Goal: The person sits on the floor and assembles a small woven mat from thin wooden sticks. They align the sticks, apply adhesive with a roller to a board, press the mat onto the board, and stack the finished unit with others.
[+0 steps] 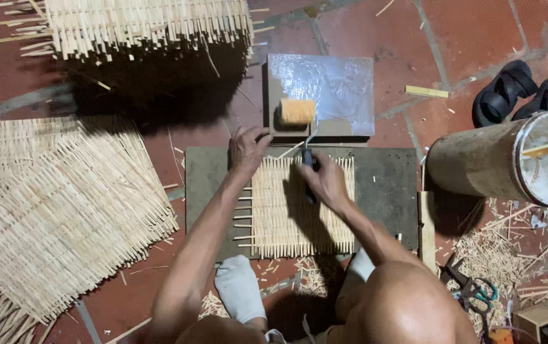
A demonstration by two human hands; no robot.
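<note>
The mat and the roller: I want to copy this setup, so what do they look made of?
Mat: likely thin bamboo or wood strips, pale, matte, woven. Roller: seemingly foam or nap sleeve, yellowish, fuzzy, on a wire frame with a black handle.

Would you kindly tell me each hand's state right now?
Left hand: open, pressing the woven bamboo mat.
Right hand: closed on the black-handled paint roller.

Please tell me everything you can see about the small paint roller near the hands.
The paint roller has a short orange-tan sleeve, fuzzy in look, on a bent metal wire frame that leads down to a dark handle. The right hand grips the handle. The sleeve lies sideways on a flat tray lined with shiny plastic film, just above the woven bamboo mat. The left hand presses the mat's upper left corner, not the roller.
</note>
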